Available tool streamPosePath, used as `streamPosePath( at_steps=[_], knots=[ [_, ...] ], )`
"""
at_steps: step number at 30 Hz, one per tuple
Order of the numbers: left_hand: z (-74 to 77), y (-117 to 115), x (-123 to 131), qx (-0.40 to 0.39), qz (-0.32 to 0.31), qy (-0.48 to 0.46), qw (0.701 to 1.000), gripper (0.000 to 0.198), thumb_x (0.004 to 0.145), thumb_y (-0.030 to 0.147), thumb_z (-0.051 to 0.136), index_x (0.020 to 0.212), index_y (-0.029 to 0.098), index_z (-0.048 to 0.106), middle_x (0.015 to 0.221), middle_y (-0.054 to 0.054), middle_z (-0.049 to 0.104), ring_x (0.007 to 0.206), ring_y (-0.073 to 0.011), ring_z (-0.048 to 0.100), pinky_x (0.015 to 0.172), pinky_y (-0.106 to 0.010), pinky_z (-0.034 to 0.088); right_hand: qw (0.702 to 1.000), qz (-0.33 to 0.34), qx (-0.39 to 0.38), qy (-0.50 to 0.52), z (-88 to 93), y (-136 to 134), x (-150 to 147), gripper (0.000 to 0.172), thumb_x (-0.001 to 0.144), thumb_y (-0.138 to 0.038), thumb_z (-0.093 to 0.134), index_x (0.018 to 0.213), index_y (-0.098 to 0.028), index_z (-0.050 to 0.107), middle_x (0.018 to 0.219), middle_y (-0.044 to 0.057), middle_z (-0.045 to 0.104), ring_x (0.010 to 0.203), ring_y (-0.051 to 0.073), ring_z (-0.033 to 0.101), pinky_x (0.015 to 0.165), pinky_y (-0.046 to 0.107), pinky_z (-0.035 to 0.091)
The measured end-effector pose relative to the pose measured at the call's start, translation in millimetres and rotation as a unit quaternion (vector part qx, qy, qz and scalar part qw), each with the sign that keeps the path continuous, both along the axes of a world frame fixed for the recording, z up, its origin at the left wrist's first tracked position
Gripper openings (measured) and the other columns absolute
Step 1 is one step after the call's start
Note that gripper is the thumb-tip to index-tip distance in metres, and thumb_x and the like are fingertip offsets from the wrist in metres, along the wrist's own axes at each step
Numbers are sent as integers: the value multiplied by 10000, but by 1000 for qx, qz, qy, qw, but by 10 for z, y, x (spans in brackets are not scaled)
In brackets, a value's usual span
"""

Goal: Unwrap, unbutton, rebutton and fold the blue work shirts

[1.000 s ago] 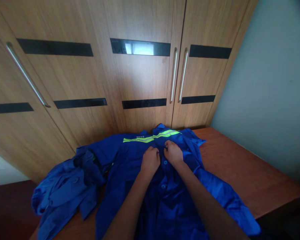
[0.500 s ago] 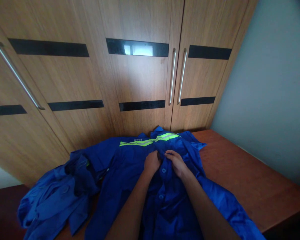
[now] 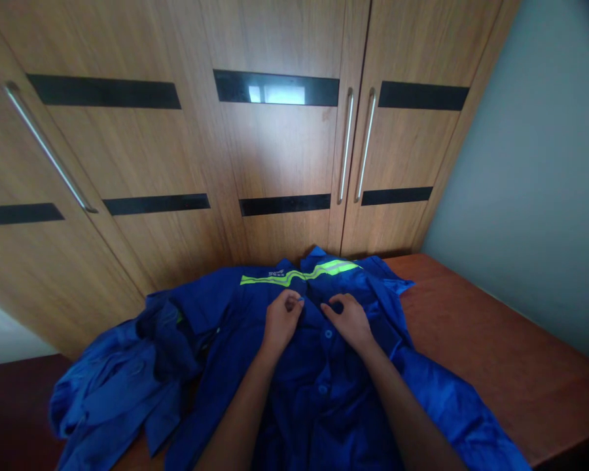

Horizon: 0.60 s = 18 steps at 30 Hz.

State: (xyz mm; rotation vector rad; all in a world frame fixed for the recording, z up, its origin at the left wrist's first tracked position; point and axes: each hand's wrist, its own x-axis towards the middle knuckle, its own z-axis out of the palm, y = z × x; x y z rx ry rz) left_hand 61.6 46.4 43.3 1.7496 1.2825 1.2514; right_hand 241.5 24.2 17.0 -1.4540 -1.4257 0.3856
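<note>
A blue work jacket [image 3: 294, 353] lies front up before me, with a yellow-green and silver reflective stripe [image 3: 336, 267] across its chest. My left hand [image 3: 283, 319] is closed in a pinch on the jacket's front just below the stripe, a bit of blue showing at the fingertips. Opposite it, my right hand [image 3: 348, 318] has curled fingers and thumb closed on the front edge, though the cloth between them is partly hidden. Below the right hand, a button [image 3: 328, 334] and a lower button [image 3: 322, 389] show on the front strip.
More crumpled blue clothing [image 3: 122, 379] is heaped at the left. Under the garments is a reddish-brown wooden surface [image 3: 491, 353]. Behind it stands a wooden wardrobe [image 3: 285, 150] with metal handles, and a pale wall [image 3: 530, 183] rises on the right.
My hands have moved apart at the jacket's front, the left one going further left. The whole view has shifted slightly.
</note>
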Motion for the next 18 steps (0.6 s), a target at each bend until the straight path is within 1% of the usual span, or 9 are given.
streamPosePath(
  at_steps=[1, 3, 5, 6, 9, 11, 13, 15, 18],
  knots=[
    [-15, -20, 10, -2, -2, -7, 1000, 68, 750, 247, 584, 774, 191, 615, 676, 13, 632, 653, -141, 613, 597, -220, 449, 998, -20, 20, -62, 0, -13, -4, 88, 719, -280, 658, 762, -216, 700, 876, 79, 639, 886, 246, 574, 821, 359, 444],
    [-54, -45, 41, -4, -8, -20, 1000, 69, 748, 241, 584, 775, 195, 627, 683, 10, 643, 676, -148, 626, 618, -226, 460, 986, -54, 56, -145, 14, -32, -10, 110, 710, -188, 633, 783, -214, 711, 950, 101, 612, 945, 261, 548, 855, 388, 440],
    [-90, -53, 73, -4, -17, -31, 999, 83, 755, 240, 581, 796, 197, 640, 705, 3, 662, 694, -154, 638, 642, -235, 471, 979, -64, 88, -172, 44, -47, -18, 149, 729, -156, 595, 793, -211, 718, 938, 100, 604, 934, 257, 539, 843, 392, 447],
    [-103, -52, 88, -4, -21, -37, 999, 93, 758, 241, 582, 809, 197, 645, 718, -1, 671, 702, -157, 644, 651, -239, 476, 979, -53, 103, -167, 61, -52, -24, 164, 750, -156, 575, 807, -211, 719, 907, 92, 609, 909, 248, 544, 828, 383, 453],
    [-120, -42, 126, -6, -30, -55, 998, 114, 762, 247, 585, 835, 190, 653, 737, -14, 684, 714, -164, 653, 664, -249, 488, 988, 13, 127, -90, 86, -54, -47, 193, 813, -197, 534, 872, -214, 717, 832, 60, 647, 814, 207, 577, 766, 342, 475],
    [-121, -36, 148, -9, -33, -67, 997, 123, 762, 248, 587, 842, 185, 655, 750, -23, 689, 727, -167, 656, 674, -253, 494, 993, 38, 113, -8, 70, -43, -60, 190, 826, -259, 548, 900, -207, 715, 827, 50, 674, 743, 187, 595, 709, 322, 486],
    [-126, -32, 167, -12, -36, -78, 996, 127, 765, 250, 584, 843, 180, 655, 762, -31, 691, 737, -167, 657, 684, -255, 499, 993, 44, 81, 71, 45, -29, -68, 210, 812, -318, 579, 907, -191, 717, 832, 53, 692, 708, 184, 607, 674, 318, 492],
    [-138, -32, 184, -15, -38, -87, 995, 131, 770, 259, 579, 842, 177, 652, 767, -35, 692, 738, -167, 657, 684, -256, 502, 989, 55, 50, 129, 31, -23, -72, 235, 794, -350, 602, 904, -179, 719, 835, 56, 705, 719, 192, 623, 681, 324, 500],
    [-167, -37, 203, -18, -38, -95, 995, 141, 783, 279, 570, 838, 173, 646, 754, -37, 690, 716, -165, 654, 661, -256, 502, 981, 79, 18, 174, 50, -31, -78, 242, 778, -353, 618, 898, -171, 721, 857, 60, 716, 805, 211, 642, 751, 341, 505]
  ],
)
